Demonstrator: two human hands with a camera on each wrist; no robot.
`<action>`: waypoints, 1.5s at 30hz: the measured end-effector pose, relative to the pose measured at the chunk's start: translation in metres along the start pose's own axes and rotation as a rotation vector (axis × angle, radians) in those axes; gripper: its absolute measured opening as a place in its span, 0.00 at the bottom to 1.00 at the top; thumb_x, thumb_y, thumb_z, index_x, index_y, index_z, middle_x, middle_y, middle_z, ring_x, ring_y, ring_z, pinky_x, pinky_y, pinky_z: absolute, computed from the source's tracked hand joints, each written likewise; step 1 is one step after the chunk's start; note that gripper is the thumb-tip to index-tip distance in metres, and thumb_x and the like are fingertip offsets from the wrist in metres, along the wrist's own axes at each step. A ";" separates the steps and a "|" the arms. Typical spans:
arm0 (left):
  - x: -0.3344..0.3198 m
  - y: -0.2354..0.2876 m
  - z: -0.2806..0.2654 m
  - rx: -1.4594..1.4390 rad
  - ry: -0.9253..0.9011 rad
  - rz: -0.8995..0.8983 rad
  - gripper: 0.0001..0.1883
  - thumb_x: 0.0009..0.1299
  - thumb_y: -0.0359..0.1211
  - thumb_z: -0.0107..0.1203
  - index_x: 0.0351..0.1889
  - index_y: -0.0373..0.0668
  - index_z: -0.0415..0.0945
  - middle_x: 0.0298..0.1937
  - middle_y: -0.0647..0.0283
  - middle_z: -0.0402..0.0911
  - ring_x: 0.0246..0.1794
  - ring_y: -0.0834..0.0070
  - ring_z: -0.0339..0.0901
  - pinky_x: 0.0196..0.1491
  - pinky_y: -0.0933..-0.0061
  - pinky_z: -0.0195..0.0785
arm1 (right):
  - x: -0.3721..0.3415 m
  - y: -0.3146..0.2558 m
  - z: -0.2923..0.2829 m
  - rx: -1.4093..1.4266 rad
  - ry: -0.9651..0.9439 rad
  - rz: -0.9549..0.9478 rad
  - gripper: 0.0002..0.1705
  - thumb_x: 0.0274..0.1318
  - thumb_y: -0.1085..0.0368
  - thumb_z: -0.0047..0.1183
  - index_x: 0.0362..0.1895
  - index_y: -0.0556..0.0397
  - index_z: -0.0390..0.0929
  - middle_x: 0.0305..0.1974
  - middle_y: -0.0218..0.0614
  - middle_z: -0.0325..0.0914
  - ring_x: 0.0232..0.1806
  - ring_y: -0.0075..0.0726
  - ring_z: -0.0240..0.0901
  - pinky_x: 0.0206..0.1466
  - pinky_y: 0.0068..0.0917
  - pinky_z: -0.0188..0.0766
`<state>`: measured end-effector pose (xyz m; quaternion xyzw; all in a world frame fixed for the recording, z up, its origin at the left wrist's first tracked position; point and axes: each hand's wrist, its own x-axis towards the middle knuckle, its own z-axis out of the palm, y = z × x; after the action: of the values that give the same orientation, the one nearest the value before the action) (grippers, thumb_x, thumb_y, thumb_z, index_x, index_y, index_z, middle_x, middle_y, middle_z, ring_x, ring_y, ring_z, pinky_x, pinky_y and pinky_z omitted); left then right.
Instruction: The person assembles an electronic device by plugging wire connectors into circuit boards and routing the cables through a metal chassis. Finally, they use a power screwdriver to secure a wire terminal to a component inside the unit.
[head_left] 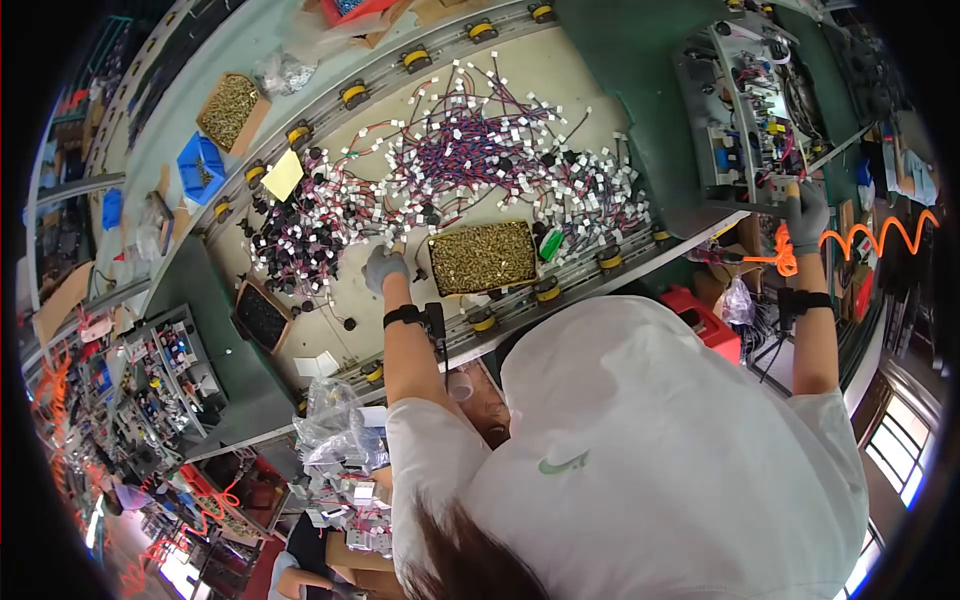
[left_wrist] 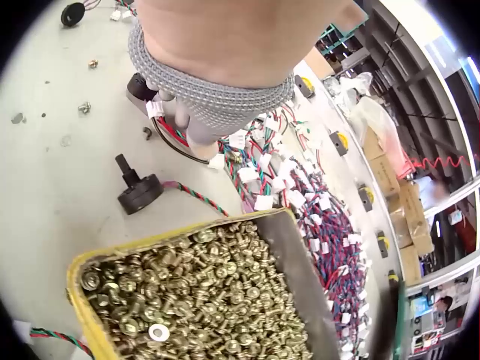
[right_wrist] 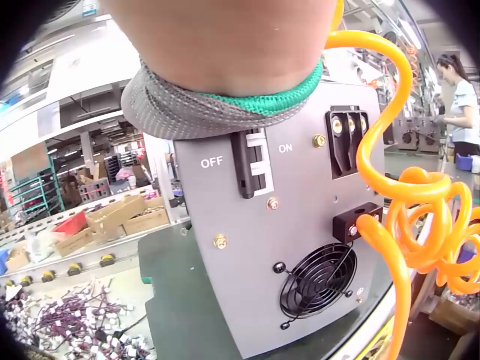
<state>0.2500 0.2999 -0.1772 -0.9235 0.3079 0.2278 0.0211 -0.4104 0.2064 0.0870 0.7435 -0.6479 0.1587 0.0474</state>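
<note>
My left hand (head_left: 384,268), in a grey glove with bare fingertips, is low over the bench beside the wire pile. In the left wrist view its fingertips (left_wrist: 201,142) reach down among red and black wires with white connectors (left_wrist: 216,161); whether they pinch one I cannot tell. Close to that hand lies a black knob-like part with a stem (left_wrist: 140,193). A yellow-rimmed box of brass-coloured screws (head_left: 484,258) stands to its right. My gloved right hand (head_left: 808,215) is at the edge of a grey metal case (right_wrist: 277,225) marked OFF and ON; its fingers are hidden in the right wrist view.
A large heap of wire harnesses (head_left: 470,150) covers the bench middle. An orange coiled hose (right_wrist: 390,187) hangs by the right wrist. Left of the wires sit a box of black parts (head_left: 262,315), a blue bin (head_left: 201,168) and another screw box (head_left: 233,112).
</note>
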 end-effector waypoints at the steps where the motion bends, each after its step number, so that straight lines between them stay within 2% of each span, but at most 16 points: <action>1: 0.002 -0.001 -0.003 -0.131 -0.020 -0.007 0.23 0.56 0.36 0.59 0.52 0.51 0.76 0.42 0.59 0.80 0.41 0.60 0.78 0.45 0.59 0.70 | 0.002 0.007 0.001 0.002 -0.005 0.003 0.11 0.50 0.62 0.49 0.24 0.59 0.72 0.24 0.46 0.67 0.29 0.54 0.66 0.32 0.37 0.63; 5: -0.007 -0.001 -0.024 -0.371 -0.024 0.023 0.20 0.59 0.32 0.55 0.52 0.47 0.73 0.36 0.56 0.81 0.37 0.59 0.79 0.41 0.61 0.69 | 0.001 0.058 0.005 -0.036 -0.059 0.070 0.11 0.49 0.62 0.50 0.28 0.59 0.76 0.29 0.48 0.73 0.34 0.54 0.70 0.38 0.36 0.67; 9: -0.016 0.002 -0.029 -0.550 0.225 0.180 0.07 0.66 0.27 0.48 0.42 0.38 0.67 0.32 0.56 0.79 0.33 0.62 0.78 0.38 0.65 0.68 | 0.000 0.103 0.014 -0.105 -0.081 0.153 0.17 0.49 0.59 0.52 0.38 0.59 0.79 0.41 0.52 0.77 0.48 0.54 0.73 0.55 0.38 0.67; 12: 0.009 -0.011 -0.020 -0.920 0.048 0.236 0.05 0.68 0.26 0.47 0.41 0.40 0.69 0.30 0.64 0.76 0.31 0.74 0.75 0.33 0.73 0.68 | 0.001 0.112 0.016 -0.120 -0.006 0.134 0.16 0.50 0.58 0.53 0.37 0.59 0.80 0.41 0.51 0.78 0.48 0.54 0.72 0.53 0.39 0.67; 14: 0.024 -0.016 -0.019 -1.392 -0.340 0.262 0.09 0.70 0.28 0.45 0.47 0.41 0.70 0.30 0.67 0.74 0.30 0.74 0.75 0.32 0.74 0.69 | 0.001 0.113 0.016 -0.122 0.002 0.139 0.17 0.49 0.58 0.53 0.37 0.59 0.80 0.40 0.50 0.78 0.48 0.54 0.72 0.53 0.38 0.66; 18: 0.013 0.013 -0.046 -1.555 -0.286 -0.031 0.11 0.72 0.30 0.45 0.52 0.42 0.69 0.33 0.66 0.75 0.29 0.74 0.75 0.32 0.69 0.73 | 0.003 0.091 0.011 -0.108 0.001 0.158 0.17 0.49 0.58 0.53 0.36 0.59 0.80 0.39 0.50 0.78 0.48 0.55 0.72 0.54 0.38 0.66; 23: 0.043 0.012 -0.037 -1.259 -0.280 -0.243 0.13 0.70 0.32 0.48 0.52 0.44 0.69 0.31 0.66 0.76 0.31 0.74 0.76 0.32 0.71 0.73 | 0.007 0.053 0.005 0.000 0.031 0.117 0.13 0.50 0.60 0.51 0.28 0.59 0.77 0.25 0.45 0.71 0.30 0.50 0.70 0.35 0.36 0.66; 26: 0.035 0.027 -0.039 -0.165 0.021 -0.102 0.15 0.64 0.37 0.53 0.47 0.43 0.74 0.30 0.57 0.79 0.32 0.60 0.77 0.40 0.63 0.70 | 0.008 0.034 0.005 0.016 0.100 0.048 0.13 0.50 0.61 0.51 0.23 0.59 0.74 0.20 0.41 0.64 0.22 0.45 0.63 0.26 0.34 0.58; 27: 0.019 0.043 -0.043 -0.163 0.019 -0.100 0.15 0.64 0.37 0.53 0.47 0.43 0.74 0.30 0.57 0.79 0.32 0.60 0.77 0.40 0.63 0.70 | 0.009 0.028 0.004 0.015 0.099 0.051 0.13 0.50 0.61 0.51 0.23 0.59 0.74 0.20 0.41 0.64 0.22 0.45 0.63 0.26 0.34 0.58; 29: 0.001 0.067 -0.048 0.099 0.648 0.204 0.14 0.63 0.40 0.55 0.44 0.45 0.76 0.36 0.54 0.81 0.38 0.59 0.78 0.42 0.61 0.70 | 0.010 0.019 0.003 0.041 0.114 0.026 0.14 0.51 0.61 0.51 0.21 0.60 0.72 0.18 0.40 0.62 0.20 0.45 0.60 0.24 0.34 0.55; 31: 0.000 0.081 -0.052 -0.059 0.436 0.305 0.14 0.61 0.42 0.56 0.40 0.47 0.79 0.40 0.55 0.82 0.42 0.59 0.79 0.44 0.60 0.71 | 0.008 0.017 0.004 0.035 0.110 0.036 0.14 0.51 0.61 0.50 0.21 0.60 0.71 0.18 0.40 0.62 0.20 0.45 0.60 0.24 0.34 0.55; 33: 0.008 0.096 -0.042 -0.098 0.108 0.120 0.12 0.59 0.43 0.58 0.38 0.50 0.80 0.39 0.59 0.82 0.40 0.57 0.80 0.40 0.61 0.72 | 0.007 0.016 0.004 0.029 0.107 0.042 0.15 0.51 0.61 0.50 0.21 0.60 0.71 0.18 0.40 0.62 0.20 0.45 0.60 0.24 0.34 0.55; 37: 0.006 0.113 -0.050 0.172 -0.122 -0.166 0.18 0.58 0.46 0.60 0.41 0.47 0.81 0.45 0.59 0.82 0.44 0.63 0.80 0.44 0.64 0.74 | 0.006 0.014 0.005 0.027 0.104 0.054 0.15 0.52 0.61 0.50 0.21 0.59 0.72 0.19 0.41 0.62 0.21 0.45 0.61 0.25 0.35 0.56; 41: 0.020 0.077 -0.025 0.168 -0.206 -0.155 0.15 0.61 0.42 0.54 0.43 0.47 0.80 0.48 0.59 0.80 0.47 0.64 0.79 0.46 0.64 0.74 | 0.007 0.010 0.004 0.027 0.133 0.015 0.14 0.52 0.61 0.50 0.22 0.59 0.72 0.19 0.41 0.63 0.22 0.45 0.61 0.26 0.35 0.57; 42: 0.071 0.015 0.040 0.161 -0.160 0.086 0.16 0.63 0.40 0.52 0.46 0.47 0.77 0.49 0.55 0.80 0.48 0.63 0.79 0.45 0.62 0.74 | 0.008 0.007 0.004 0.029 0.132 0.018 0.14 0.52 0.61 0.50 0.22 0.59 0.72 0.19 0.41 0.63 0.22 0.45 0.61 0.26 0.35 0.57; 45: 0.003 0.043 -0.041 -0.154 0.171 -0.178 0.17 0.62 0.36 0.52 0.49 0.45 0.72 0.44 0.52 0.81 0.43 0.63 0.80 0.43 0.63 0.73 | 0.008 0.002 0.003 0.015 0.143 -0.004 0.14 0.52 0.62 0.51 0.21 0.59 0.72 0.19 0.41 0.62 0.23 0.46 0.61 0.26 0.35 0.57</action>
<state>0.2441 0.2555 -0.1373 -0.9620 0.2073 0.1685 -0.0558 -0.4109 0.1981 0.0861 0.7319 -0.6401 0.2164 0.0883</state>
